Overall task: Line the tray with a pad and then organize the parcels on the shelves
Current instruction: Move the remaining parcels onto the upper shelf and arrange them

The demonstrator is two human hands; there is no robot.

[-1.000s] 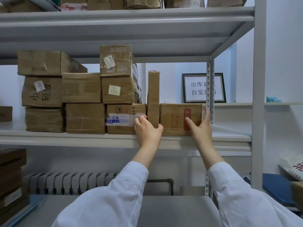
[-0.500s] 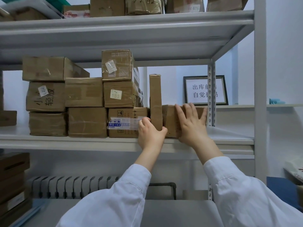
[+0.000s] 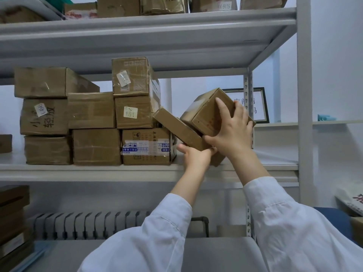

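Note:
On the middle shelf (image 3: 98, 172) stand stacked brown cardboard parcels. To their right a narrow flat parcel (image 3: 176, 128) leans left, its top end against the parcel labelled 181 (image 3: 134, 112). My left hand (image 3: 196, 156) grips its lower end from below. A squarer brown parcel with red print (image 3: 208, 112) is tipped up above the shelf, resting against the flat one. My right hand (image 3: 233, 130) grips it, fingers spread over its front face and thumb under it.
A taped parcel (image 3: 147, 147) sits just left of my left hand. The grey rack post (image 3: 303, 95) stands at the right, the upper shelf (image 3: 147, 42) overhead. A framed sign (image 3: 259, 107) hangs behind. A radiator (image 3: 88, 222) is below.
The squarer parcel has been lifted off the shelf and tilted by my right hand. The narrow parcel, upright before, now leans left with my left hand at its lower end.

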